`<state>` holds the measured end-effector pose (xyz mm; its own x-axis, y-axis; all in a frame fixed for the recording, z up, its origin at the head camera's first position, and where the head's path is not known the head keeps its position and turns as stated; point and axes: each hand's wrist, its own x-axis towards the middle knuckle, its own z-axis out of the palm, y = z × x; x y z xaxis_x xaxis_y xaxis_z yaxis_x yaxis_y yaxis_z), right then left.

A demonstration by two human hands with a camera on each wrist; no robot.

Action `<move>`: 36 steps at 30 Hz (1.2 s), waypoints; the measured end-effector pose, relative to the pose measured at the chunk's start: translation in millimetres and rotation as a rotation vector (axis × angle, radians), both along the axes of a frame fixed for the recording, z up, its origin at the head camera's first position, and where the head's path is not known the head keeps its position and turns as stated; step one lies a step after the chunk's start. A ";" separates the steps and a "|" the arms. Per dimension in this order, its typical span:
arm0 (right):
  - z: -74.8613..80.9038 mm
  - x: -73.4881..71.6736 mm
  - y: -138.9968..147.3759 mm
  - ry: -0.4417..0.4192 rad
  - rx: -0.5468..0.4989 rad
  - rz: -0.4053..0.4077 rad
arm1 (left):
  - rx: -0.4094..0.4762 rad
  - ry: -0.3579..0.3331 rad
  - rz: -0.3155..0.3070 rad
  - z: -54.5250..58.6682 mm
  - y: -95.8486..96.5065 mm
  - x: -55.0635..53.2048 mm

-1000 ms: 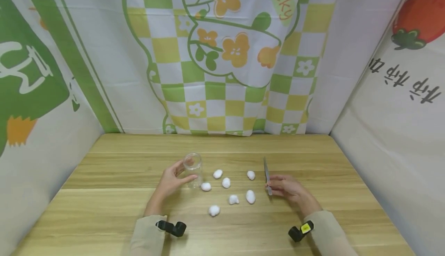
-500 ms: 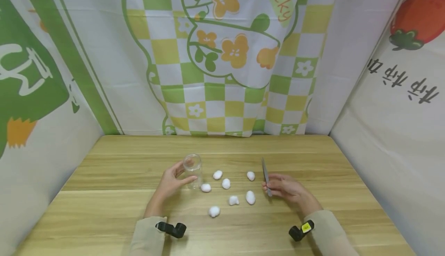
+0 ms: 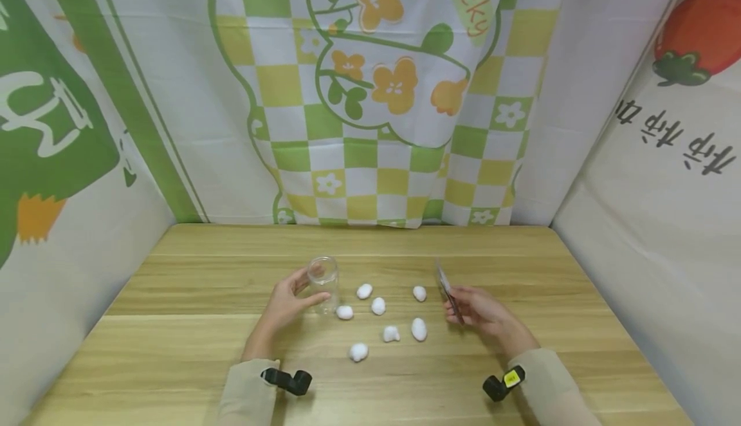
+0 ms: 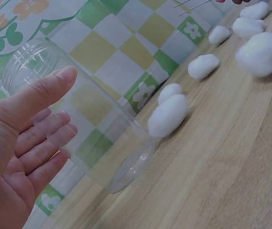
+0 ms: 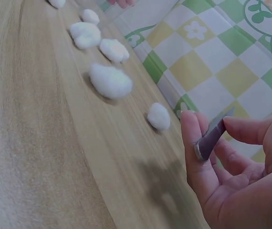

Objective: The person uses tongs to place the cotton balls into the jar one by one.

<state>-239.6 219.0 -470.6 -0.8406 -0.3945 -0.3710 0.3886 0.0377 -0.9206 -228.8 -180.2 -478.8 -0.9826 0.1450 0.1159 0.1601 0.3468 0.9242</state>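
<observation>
On the left, my left hand (image 3: 283,304) holds a clear, open-topped plastic jar (image 4: 109,138) upright on the table, thumb on the near side and fingers behind. Nothing shows inside the jar. My right hand (image 3: 482,311) pinches a pair of metal tweezers (image 3: 450,292) between thumb and fingers, above the table at the right. Their tips point away from me. In the right wrist view the tweezers (image 5: 211,141) appear nearly end-on. Several white cotton balls lie scattered between the hands; one cotton ball (image 3: 344,313) is beside the jar's base, another (image 3: 419,293) nearest the tweezers.
The wooden table (image 3: 370,394) carries everything. A patterned cloth (image 3: 359,156) hangs along its back edge, with printed side walls to left and right. Black wrist cameras sit on both sleeves.
The tweezers have turned in my right hand, their near end swinging right. My left hand, the jar and the cotton balls stay in place.
</observation>
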 end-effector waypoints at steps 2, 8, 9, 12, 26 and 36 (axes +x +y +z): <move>0.8 -0.4 -0.4 -0.004 -0.017 -0.004 | 0.001 0.001 0.001 -0.1 0.0 -0.2; 0.5 -2.0 -1.6 0.030 -0.012 0.025 | 0.014 -0.009 0.007 -0.6 -0.1 -0.9; 0.4 -2.0 -1.4 0.037 -0.005 0.034 | 0.017 -0.011 0.009 -0.5 -0.1 -0.7; 0.6 -2.0 -0.5 0.044 0.001 0.057 | 0.004 0.000 0.006 -0.4 -0.4 -0.4; 5.5 -1.8 2.7 0.068 0.108 0.034 | -0.001 0.000 -0.006 0.9 -0.6 -1.0; 7.9 -0.5 4.4 0.109 0.239 0.088 | 0.015 -0.021 0.011 0.1 0.0 0.7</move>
<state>-240.1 223.3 -462.7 -0.8473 -0.3795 -0.3716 0.2734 0.2883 -0.9177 -228.1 -180.2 -478.7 -0.9865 0.1320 0.0970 0.1364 0.3342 0.9326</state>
